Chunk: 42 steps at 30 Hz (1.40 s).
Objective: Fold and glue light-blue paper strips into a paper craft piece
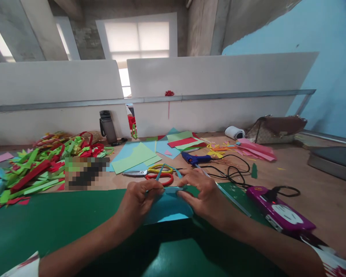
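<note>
A folded piece of light blue paper (170, 211), shaped like a small bag with a thin strip looping up on top, is held above the green mat (75, 215). Its left top edge is pinched by my left hand (141, 196), thumb against fingers. At the right top edge, my right hand (203, 188) grips the same paper between thumb and fingers. Just behind the paper lie scissors with red and yellow handles (161, 176), partly hidden by it. A blue glue gun (197, 158) rests beyond my right hand, with a clear glue stick (233, 200) nearby.
Left is a heap of green and red paper strips (37, 169). Coloured sheets (141, 156) lie in the middle. To the right are a purple power strip (279, 211) with black cable, pink paper (256, 149) and a handbag (279, 129). A dark bottle (107, 127) stands behind.
</note>
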{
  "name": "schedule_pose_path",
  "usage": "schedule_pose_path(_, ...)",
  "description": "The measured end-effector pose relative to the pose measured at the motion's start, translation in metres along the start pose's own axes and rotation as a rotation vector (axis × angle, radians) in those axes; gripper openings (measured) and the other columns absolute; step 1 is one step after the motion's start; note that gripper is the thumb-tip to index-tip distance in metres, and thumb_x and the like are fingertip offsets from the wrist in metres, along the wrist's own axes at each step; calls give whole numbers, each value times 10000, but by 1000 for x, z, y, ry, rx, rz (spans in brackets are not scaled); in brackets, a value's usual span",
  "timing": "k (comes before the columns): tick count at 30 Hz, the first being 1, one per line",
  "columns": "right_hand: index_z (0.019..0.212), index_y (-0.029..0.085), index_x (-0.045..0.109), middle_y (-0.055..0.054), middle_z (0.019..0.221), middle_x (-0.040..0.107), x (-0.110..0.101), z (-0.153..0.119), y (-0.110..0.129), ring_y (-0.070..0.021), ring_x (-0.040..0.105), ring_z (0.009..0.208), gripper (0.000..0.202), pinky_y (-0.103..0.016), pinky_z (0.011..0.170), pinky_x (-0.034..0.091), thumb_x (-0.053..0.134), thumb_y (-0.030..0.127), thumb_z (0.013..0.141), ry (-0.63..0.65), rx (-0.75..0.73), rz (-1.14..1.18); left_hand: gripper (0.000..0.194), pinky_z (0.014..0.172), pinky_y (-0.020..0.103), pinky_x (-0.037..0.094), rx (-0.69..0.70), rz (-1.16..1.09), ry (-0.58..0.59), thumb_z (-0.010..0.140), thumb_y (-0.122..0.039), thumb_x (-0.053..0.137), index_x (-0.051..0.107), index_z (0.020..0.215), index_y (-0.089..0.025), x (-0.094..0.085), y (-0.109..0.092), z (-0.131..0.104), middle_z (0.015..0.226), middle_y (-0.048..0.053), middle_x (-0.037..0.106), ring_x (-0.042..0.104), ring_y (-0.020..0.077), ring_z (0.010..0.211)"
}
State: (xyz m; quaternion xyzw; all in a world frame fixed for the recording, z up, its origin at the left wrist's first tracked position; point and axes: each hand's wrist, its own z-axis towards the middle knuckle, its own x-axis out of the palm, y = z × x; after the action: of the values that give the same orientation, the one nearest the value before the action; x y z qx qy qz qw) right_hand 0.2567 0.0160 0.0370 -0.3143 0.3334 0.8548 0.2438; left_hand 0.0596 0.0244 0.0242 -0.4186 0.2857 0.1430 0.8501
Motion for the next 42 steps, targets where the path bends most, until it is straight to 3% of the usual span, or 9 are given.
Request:
schedule_pose_path(3, 808, 217, 615, -62, 1039, 652, -2, 1, 3, -243, 553, 1065, 90, -464, 977, 316, 626, 154, 745, 18, 20, -16, 208, 554, 187, 434, 7, 3, -4, 845, -232, 492, 664, 762, -149, -1, 3, -1, 656, 13, 659, 568, 113, 582)
schedule_pose_path(6, 793, 216, 630, -70, 1068, 641, -4, 2, 5, -253, 539, 1090, 78, -445, 948, 362, 620, 154, 746, 48, 94, 25, 228, 561, 183, 427, 39, 8, 7, 863, -246, 477, 654, 749, -157, -1, 5, -3, 655, 5, 652, 561, 104, 577)
schedule_pose_path(12, 698, 208, 628, -22, 906, 665, -7, 5, 7, -233, 538, 1083, 98, -371, 905, 403, 627, 116, 731, 89, 164, 197, 242, 585, 189, 423, 70, 6, 18, 874, -234, 464, 650, 744, -150, -1, 4, -2, 684, 19, 652, 567, 110, 614)
schedule_pose_path(17, 614, 185, 592, -14, 980, 598, -7, 5, 5, -187, 546, 1004, 140, -339, 874, 407, 630, 94, 715, 96, 179, 370, 233, 596, 194, 429, 86, -25, 16, 871, -223, 465, 645, 748, -143, -1, 3, -2, 687, 25, 647, 569, 110, 617)
schedule_pose_path(20, 587, 179, 554, 3, 900, 566, -7, 5, 4, -158, 551, 910, 176, -322, 835, 415, 610, 64, 707, 117, 167, 427, 228, 582, 194, 427, 79, -42, 27, 869, -226, 466, 646, 757, -143, -1, 2, -2, 685, 25, 646, 567, 109, 608)
schedule_pose_path(23, 590, 180, 563, 9, 835, 545, -10, 6, 5, -150, 550, 858, 170, -318, 820, 414, 612, 67, 706, 154, 188, 400, 237, 559, 188, 422, 50, -48, 41, 870, -237, 463, 644, 748, -146, -1, 2, -1, 670, 18, 640, 558, 106, 591)
schedule_pose_path(29, 699, 187, 631, -28, 1001, 578, -14, 8, 5, -177, 541, 986, 137, -331, 884, 386, 553, 122, 791, 212, 171, 339, 234, 589, 190, 433, 21, -54, 23, 866, -257, 471, 654, 774, -144, -1, 6, -1, 696, 23, 657, 574, 114, 622)
schedule_pose_path(34, 664, 185, 548, -10, 913, 546, -15, 4, 7, -146, 537, 881, 176, -289, 797, 414, 510, 85, 803, 179, 126, 245, 228, 586, 189, 420, 47, -57, 44, 863, -249, 475, 648, 761, -143, 2, 8, -3, 676, 16, 640, 556, 105, 603)
schedule_pose_path(42, 683, 181, 519, -16, 870, 522, -13, 3, 7, -150, 531, 866, 177, -298, 789, 426, 479, 90, 830, 139, 100, 207, 178, 511, 178, 372, 3, -30, -25, 816, -217, 532, 622, 686, -135, 3, 3, 2, 569, -16, 551, 478, 87, 524)
